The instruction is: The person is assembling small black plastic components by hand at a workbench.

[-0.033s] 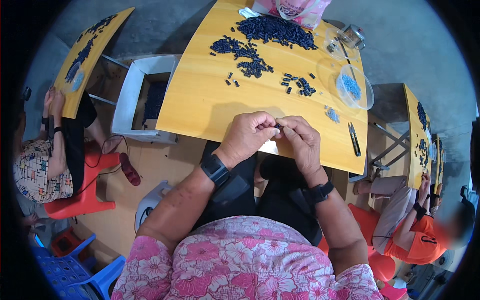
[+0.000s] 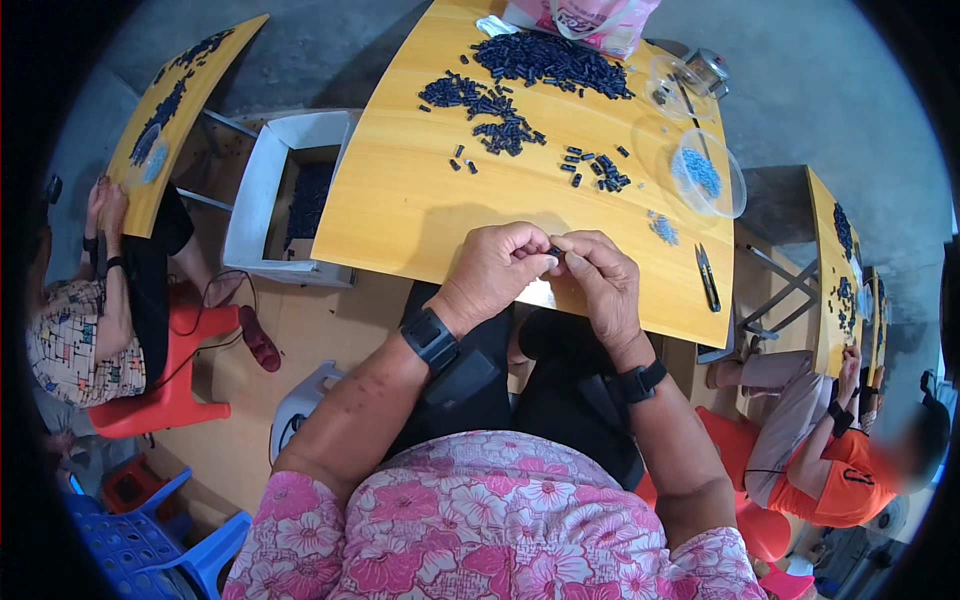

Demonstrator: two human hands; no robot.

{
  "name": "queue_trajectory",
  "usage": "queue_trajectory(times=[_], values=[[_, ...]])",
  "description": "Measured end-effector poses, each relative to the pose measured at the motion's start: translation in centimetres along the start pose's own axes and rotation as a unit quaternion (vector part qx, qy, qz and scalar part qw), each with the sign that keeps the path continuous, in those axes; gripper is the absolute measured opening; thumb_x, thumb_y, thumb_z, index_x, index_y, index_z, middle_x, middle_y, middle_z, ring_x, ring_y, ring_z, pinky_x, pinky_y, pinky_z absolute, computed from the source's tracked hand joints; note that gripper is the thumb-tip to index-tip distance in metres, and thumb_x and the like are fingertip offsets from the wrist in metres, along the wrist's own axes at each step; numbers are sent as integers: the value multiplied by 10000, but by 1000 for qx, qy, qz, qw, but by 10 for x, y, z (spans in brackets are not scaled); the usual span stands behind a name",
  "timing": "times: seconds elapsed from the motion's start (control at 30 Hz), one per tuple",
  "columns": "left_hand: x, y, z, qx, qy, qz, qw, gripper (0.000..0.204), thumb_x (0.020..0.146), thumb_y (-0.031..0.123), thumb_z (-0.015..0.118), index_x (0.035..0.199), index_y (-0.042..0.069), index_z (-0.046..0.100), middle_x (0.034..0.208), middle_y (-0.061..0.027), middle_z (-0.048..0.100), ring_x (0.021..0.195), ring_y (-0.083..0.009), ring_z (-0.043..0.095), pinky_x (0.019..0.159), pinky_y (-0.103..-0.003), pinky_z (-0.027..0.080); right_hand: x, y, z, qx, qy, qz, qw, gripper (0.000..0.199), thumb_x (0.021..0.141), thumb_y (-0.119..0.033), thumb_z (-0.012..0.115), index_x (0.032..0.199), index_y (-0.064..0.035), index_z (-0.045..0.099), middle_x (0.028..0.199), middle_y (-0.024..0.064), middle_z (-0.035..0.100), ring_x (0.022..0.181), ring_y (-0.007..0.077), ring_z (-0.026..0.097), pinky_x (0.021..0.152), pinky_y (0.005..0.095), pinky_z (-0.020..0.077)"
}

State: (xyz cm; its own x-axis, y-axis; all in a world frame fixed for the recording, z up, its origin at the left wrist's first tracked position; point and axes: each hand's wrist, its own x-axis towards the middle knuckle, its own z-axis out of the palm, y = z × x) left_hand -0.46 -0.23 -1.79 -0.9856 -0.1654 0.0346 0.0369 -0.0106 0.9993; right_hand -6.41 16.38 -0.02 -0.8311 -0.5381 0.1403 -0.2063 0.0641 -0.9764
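Above the near edge of the yellow table (image 2: 400,215), my two hands meet fingertip to fingertip. Between them is a small black plastic piece (image 2: 556,253), mostly covered by the fingers. My left hand (image 2: 492,262) pinches it with thumb and forefinger. From the other side, my right hand (image 2: 602,277) pinches the same piece. A loose group of similar black pieces (image 2: 598,170) lies beyond my hands. To the right are a small heap of light blue bits (image 2: 663,228) and black-handled thread snips (image 2: 708,278), lying apart from my hands.
Farther back lie a large heap of black pieces (image 2: 555,65) and a smaller one (image 2: 490,115). A clear tub (image 2: 738,190) holds blue bits; a pink bag (image 2: 620,30) stands behind. A white box (image 2: 262,215) is left of the table. People sit at tables on both sides.
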Motion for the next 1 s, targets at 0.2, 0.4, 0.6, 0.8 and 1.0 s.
queue_trajectory(times=[0.2,0.4,0.6,0.8,1.0], values=[[1,3,4,116,19,65,991,75,804,71,708,850,14,689,726,-71,674,682,-137,656,625,-277,524,-1,6,-5,167,21,120,978,187,928,-38,566,1061,16,686,836,61,639,766,136,605,765,268,506],[-2,10,4,177,-14,66,982,73,757,71,726,823,47,706,731,-85,646,694,-212,629,647,-311,505,6,-1,-5,202,50,147,967,188,943,-57,566,1079,0,682,794,33,626,718,101,571,662,263,486],[0,12,7,299,-55,128,944,125,733,138,738,839,73,724,793,-96,676,769,-283,648,704,-384,522,23,-16,1,98,56,52,992,192,945,-42,563,1099,-2,671,939,26,631,753,93,574,714,244,482],[0,16,13,330,-62,131,933,138,747,180,719,836,75,714,832,-93,677,822,-301,648,714,-419,521,38,-21,16,-25,11,-72,997,233,966,-93,529,1138,13,646,1024,72,597,908,128,591,801,251,496],[-2,8,13,380,-61,77,920,181,773,184,690,903,59,684,856,-127,673,822,-333,655,690,-443,531,38,-24,33,-78,-32,-105,991,265,925,-145,572,1139,-6,647,990,120,604,919,218,600,846,306,485]])
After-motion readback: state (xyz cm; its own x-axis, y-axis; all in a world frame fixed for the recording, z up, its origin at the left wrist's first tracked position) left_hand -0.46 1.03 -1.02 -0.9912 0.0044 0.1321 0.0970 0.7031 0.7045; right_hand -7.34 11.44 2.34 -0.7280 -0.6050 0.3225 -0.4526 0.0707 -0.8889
